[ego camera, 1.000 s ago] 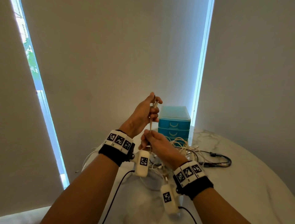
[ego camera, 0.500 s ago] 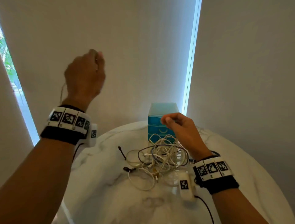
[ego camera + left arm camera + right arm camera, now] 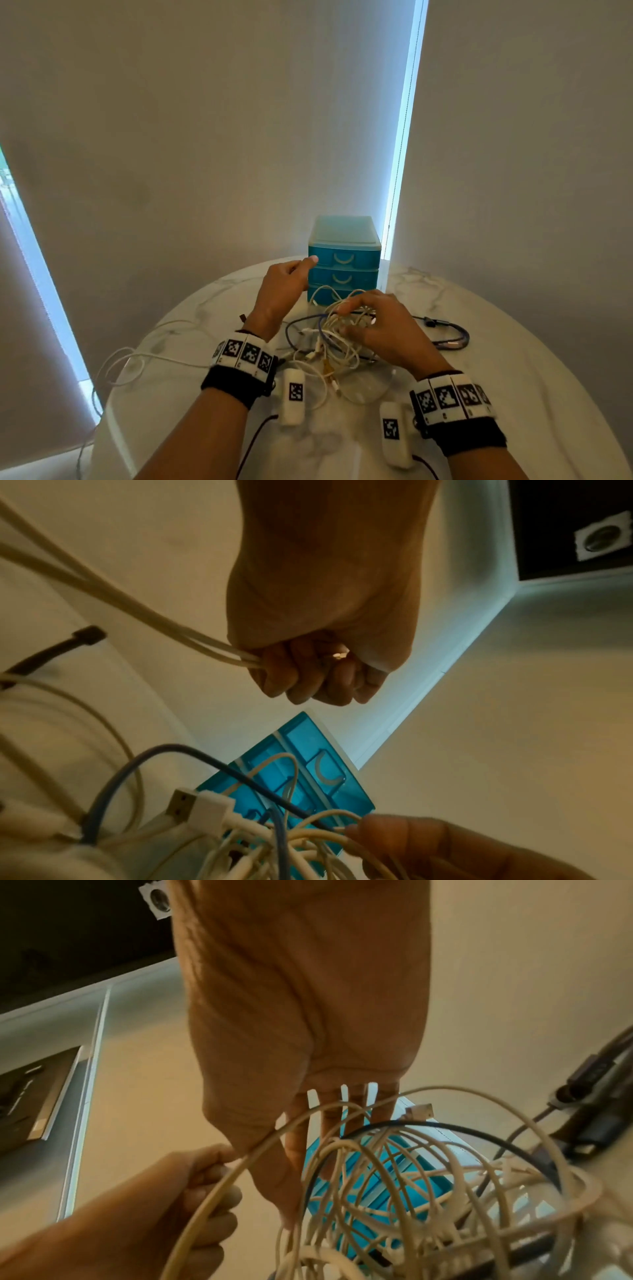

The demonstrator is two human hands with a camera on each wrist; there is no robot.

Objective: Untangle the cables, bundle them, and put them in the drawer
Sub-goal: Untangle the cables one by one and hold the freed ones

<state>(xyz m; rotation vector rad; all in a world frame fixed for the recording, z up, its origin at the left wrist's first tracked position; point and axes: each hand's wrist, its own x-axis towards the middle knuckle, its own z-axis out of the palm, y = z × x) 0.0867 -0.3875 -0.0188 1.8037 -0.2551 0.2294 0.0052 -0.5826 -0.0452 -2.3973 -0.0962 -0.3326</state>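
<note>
A tangle of white and blue cables (image 3: 335, 339) lies on the round marble table (image 3: 513, 377), in front of a small blue drawer unit (image 3: 344, 260) whose three drawers are closed. My left hand (image 3: 291, 277) hovers just left of the drawers. The left wrist view shows this left hand (image 3: 308, 680) curled into a fist round a doubled white cable (image 3: 219, 651). That cable trails back in loose loops (image 3: 123, 356) on the left of the table. My right hand (image 3: 359, 318) rests spread on top of the tangle (image 3: 411, 1191), its fingers (image 3: 329, 1123) straight among the loops.
A dark cable with a purple end (image 3: 448, 337) lies on the table to the right of the tangle. The table's curved edge runs close on the left and right. A wall with bright window slits stands right behind the drawers.
My left hand has come down from high on the left to just beside the drawers, still gripping the white cable. My right hand has dropped onto the tangle.
</note>
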